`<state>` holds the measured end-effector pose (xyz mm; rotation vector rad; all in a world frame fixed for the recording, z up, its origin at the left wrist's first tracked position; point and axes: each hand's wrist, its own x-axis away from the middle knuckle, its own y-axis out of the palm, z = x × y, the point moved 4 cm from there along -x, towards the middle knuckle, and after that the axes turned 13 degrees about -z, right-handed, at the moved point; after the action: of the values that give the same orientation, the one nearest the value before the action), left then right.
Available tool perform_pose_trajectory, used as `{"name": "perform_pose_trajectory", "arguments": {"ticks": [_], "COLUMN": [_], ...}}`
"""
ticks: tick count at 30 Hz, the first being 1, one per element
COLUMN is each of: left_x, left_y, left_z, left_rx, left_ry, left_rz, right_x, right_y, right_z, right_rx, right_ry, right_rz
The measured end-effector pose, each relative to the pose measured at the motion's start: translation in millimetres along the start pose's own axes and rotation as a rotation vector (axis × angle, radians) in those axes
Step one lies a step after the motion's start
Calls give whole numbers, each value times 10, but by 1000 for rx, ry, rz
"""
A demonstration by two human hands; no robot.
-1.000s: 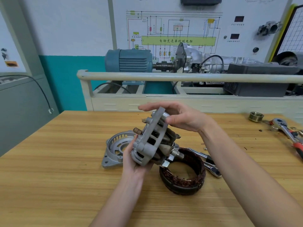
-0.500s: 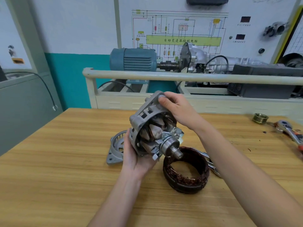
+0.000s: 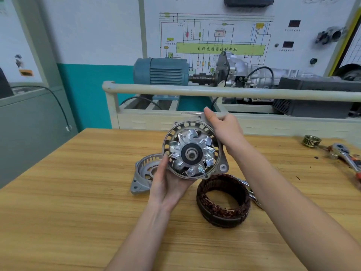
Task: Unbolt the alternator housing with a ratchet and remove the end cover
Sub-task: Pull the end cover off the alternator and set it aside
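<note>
The alternator housing, with its rotor fan and shaft end facing the camera, is held up in the air above the middle of the tabletop, clear of the wood. The left hand cups it from below and from the left, palm under the lower rim and thumb lying up along the left edge of the slotted ring. The right hand grips the upper right of the housing, thumb curled over the top rim and the other fingers wrapped behind it, out of sight. Nearest the camera on the tabletop, just below and to the right of the housing, lies the stator ring, a dark band of copper windings with its open side up. Partly hidden behind the right forearm, just beyond the stator, the chrome end of a tool shows; what kind it is I cannot tell. To the left of the stator, behind the left hand, the removed end cover rests on the wood, hollow side up and tilted, one mounting ear toward the near edge. Farther off, near the right edge of the tabletop, lies a ratchet with a red and black handle, and just beyond it toward the far right corner a small grooved pulley. Past the far edge stands a cream training bench with a rail, carrying a blue electric motor coupled to a gearbox, and behind it a wall panel with a wiring diagram.
</note>
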<state>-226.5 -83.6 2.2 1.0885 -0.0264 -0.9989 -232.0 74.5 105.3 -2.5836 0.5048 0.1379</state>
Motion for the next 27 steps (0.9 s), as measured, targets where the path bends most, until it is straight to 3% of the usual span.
{"name": "perform_pose_trajectory", "arguments": {"ticks": [4,10,23,27], "left_x": [-2,22,78,76], "left_y": [4,-23,-227,-237], "left_z": [-39,-105,-167,-168], "left_rx": [-158,-369,-221,-197], "left_ry": [-28,-55,-63,-71], "left_rz": [38,250,381,416], "right_x": [-20,72,221,313], "right_y": [-58,-100,-111,-218], "right_z": [167,320,426,646], "right_rx": [-116,-254,-216,-197], "right_ry": [142,275,240,256], "right_rz": [-2,-45,-261,-233]}}
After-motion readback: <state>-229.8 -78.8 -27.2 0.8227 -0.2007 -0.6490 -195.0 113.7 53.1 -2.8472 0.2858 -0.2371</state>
